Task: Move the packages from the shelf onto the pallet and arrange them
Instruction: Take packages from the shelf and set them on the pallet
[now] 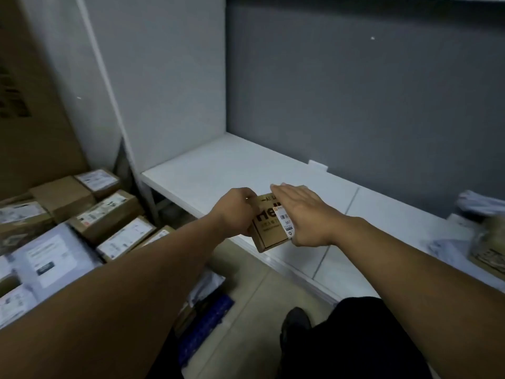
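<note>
Lower centre: a dark shoe (295, 324) stands on the floor. Left of frame: stacked labelled packages (109, 214). Centre: the left hand (237, 212) curls round the left side of a small cardboard box (269, 232). The right hand (303, 214) lies flat on its labelled top, fingers straight. The box overhangs the front edge of the white shelf (218, 165).

1. The light is dim and flat with a grey cast; its source cannot be told.
2. The white shelf (207, 162) is the brightest patch, and the grey wall (355, 91) behind it reads dark.
3. Shadows are faint and soft-edged.
4. Wide-angle distortion bows the shelf post (109, 91) on the left.
5. The packages (486, 242) at the right edge are smeared by blur, and the small box (269, 237) has an only partly legible label.
</note>
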